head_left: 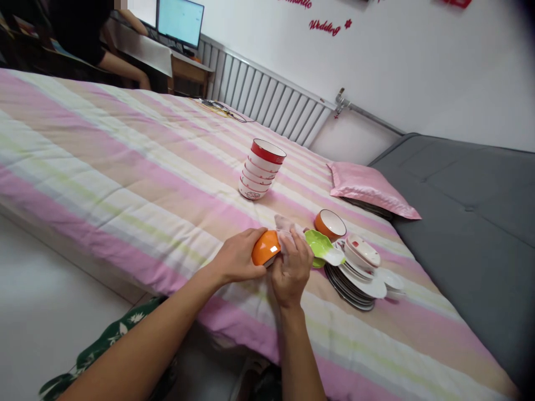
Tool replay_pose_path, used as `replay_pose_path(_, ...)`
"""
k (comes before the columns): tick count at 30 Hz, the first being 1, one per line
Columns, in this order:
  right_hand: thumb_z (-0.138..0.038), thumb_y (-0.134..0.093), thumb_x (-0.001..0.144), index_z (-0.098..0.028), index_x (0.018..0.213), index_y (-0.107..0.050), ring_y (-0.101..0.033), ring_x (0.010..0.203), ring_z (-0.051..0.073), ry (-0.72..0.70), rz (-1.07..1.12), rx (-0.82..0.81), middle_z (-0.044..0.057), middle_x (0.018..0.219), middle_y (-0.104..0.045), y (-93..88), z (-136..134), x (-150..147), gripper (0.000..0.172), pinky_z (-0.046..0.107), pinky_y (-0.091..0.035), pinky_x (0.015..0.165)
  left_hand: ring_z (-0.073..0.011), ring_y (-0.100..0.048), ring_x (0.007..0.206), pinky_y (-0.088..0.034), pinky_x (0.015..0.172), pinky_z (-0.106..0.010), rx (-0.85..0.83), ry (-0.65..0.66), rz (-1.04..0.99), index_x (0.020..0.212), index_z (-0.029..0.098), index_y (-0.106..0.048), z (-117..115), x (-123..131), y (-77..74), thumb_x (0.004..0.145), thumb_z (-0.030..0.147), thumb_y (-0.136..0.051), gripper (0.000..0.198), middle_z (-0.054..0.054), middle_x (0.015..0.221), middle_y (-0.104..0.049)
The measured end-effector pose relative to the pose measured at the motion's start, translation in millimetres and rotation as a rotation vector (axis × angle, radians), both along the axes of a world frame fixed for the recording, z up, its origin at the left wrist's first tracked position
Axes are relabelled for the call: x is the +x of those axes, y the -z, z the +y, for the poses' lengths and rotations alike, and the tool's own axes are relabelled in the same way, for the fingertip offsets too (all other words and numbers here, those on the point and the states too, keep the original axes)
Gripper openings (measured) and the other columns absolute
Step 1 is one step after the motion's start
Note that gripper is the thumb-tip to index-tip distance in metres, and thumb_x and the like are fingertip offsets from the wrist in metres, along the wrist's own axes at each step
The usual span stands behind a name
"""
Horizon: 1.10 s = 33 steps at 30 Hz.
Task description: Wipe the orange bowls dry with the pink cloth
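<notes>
An orange bowl [265,249], tipped on its side, is gripped by my left hand [238,255], fingers over the top and thumb underneath. My right hand [292,270] presses a pale cloth [286,229] against the bowl's right side, its fingers closed on the cloth. Just right of that hand lies a green and white leaf-shaped dish [320,245]. A second orange bowl [330,224], white inside, stands upright behind it. Farther back on the bed is a stack of red and white bowls [262,170].
Stacked plates [351,287] with small white dishes [363,253] on top sit to the right. A striped bedspread [137,184] covers the bed. A pink pillow [371,189] rests by the grey headboard [463,211]. Cables [225,109] lie far back; a person [83,33] sits by a monitor [179,21].
</notes>
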State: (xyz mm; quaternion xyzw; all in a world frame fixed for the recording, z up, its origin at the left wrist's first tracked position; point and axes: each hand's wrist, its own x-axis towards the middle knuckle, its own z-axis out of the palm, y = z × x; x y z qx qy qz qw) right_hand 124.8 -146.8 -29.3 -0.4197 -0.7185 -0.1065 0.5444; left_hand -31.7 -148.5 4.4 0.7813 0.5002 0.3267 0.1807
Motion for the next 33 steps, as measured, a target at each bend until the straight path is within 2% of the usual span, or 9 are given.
replay_pose_path(5,-0.008,-0.048,0.078,-0.024,0.117,-0.060,-0.052,0.121,0.024,0.024,0.015,-0.043,0.008,0.123,-0.062,1.1,2.4,10.4,0.044,0.050,-0.039,0.102,-0.0282,-0.058,0.110,-0.047,0.093,-0.037,0.023,0.058,0.010,0.133,0.016,-0.044,-0.9,-0.2,0.0,0.060,0.026,-0.061,0.075,-0.010,0.126,-0.058)
replay_pose_path(12,-0.014,-0.050,0.079,-0.023,0.110,-0.062,-0.056,0.114,0.024,0.013,0.128,-0.140,0.008,0.114,-0.066,3.6,8.2,15.2,0.035,0.047,-0.040,0.100,-0.0294,-0.056,0.114,-0.046,0.094,-0.038,0.000,0.060,0.016,0.134,0.018,-0.042,-0.8,0.6,-0.8,0.060,0.025,-0.060,0.077,-0.011,0.130,-0.056)
replay_pose_path(20,-0.020,-0.055,0.075,-0.019,0.107,-0.062,-0.060,0.099,0.022,-0.030,0.422,-0.470,0.006,0.107,-0.067,11.2,13.4,19.6,0.033,0.041,-0.045,0.093,-0.0294,-0.057,0.111,-0.046,0.094,-0.038,0.022,0.067,0.005,0.134,0.016,-0.043,-0.8,0.7,-0.1,0.062,0.028,-0.062,0.075,-0.011,0.128,-0.057)
replay_pose_path(23,-0.019,-0.054,0.075,-0.019,0.107,-0.062,-0.060,0.101,0.022,-0.009,0.388,-0.403,0.007,0.108,-0.067,11.4,12.4,19.6,0.033,0.041,-0.044,0.094,-0.0300,-0.057,0.112,-0.046,0.095,-0.039,0.007,0.071,-0.005,0.133,0.017,-0.044,-1.2,-0.2,-0.5,0.061,0.028,-0.063,0.075,-0.011,0.128,-0.057)
replay_pose_path(27,-0.014,-0.054,0.076,-0.021,0.111,-0.062,-0.058,0.106,0.023,0.033,0.208,-0.171,0.007,0.109,-0.067,5.8,7.8,17.7,0.037,0.044,-0.043,0.098,-0.0304,-0.056,0.114,-0.045,0.095,-0.039,-0.011,0.074,-0.011,0.133,0.018,-0.043,-1.4,-1.7,0.3,0.059,0.026,-0.064,0.077,-0.011,0.129,-0.056)
replay_pose_path(30,-0.010,-0.053,0.076,-0.024,0.118,-0.060,-0.057,0.110,0.023,0.013,0.102,-0.066,0.007,0.112,-0.066,-0.9,3.3,15.2,0.044,0.046,-0.043,0.098,-0.0297,-0.057,0.112,-0.046,0.095,-0.038,-0.012,0.068,-0.007,0.132,0.019,-0.044,-1.2,-2.0,1.7,0.059,0.027,-0.065,0.076,-0.011,0.128,-0.057)
replay_pose_path(33,-0.007,-0.053,0.076,-0.027,0.123,-0.057,-0.056,0.112,0.023,-0.046,0.031,-0.038,0.005,0.114,-0.066,-7.1,-1.5,12.0,0.051,0.047,-0.042,0.100,-0.0286,-0.058,0.109,-0.047,0.093,-0.037,0.003,0.063,-0.010,0.132,0.019,-0.043,-0.8,-1.6,2.5,0.060,0.028,-0.065,0.075,-0.010,0.126,-0.058)
